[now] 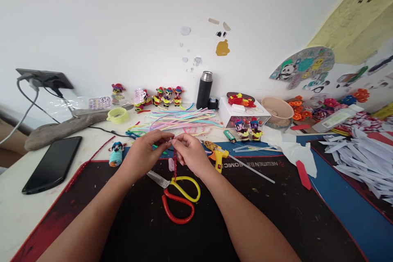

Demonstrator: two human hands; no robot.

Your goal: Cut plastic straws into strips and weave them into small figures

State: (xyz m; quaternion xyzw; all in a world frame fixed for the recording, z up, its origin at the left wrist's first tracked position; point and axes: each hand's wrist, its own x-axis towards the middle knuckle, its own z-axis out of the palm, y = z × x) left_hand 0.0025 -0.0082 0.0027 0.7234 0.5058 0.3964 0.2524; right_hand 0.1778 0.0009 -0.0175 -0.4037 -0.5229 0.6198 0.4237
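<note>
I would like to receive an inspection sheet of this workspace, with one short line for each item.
Surface: black mat with red edging, on a white tabletop.
Work things: dark-red fuzzy strip hanging beneath the fingertips, upper end hidden; metal scissors with red and yellow handles on the mat; yellow glue gun.
Clutter: pastel fuzzy sticks, black rectangular phone, heap of white paper strips.
Grip: left hand and right hand meet, fingertips pinched.
Cables: grey cable at a dark rectangular outlet.
Surroundings: white wall with stickers; black cylindrical flask.
</note>
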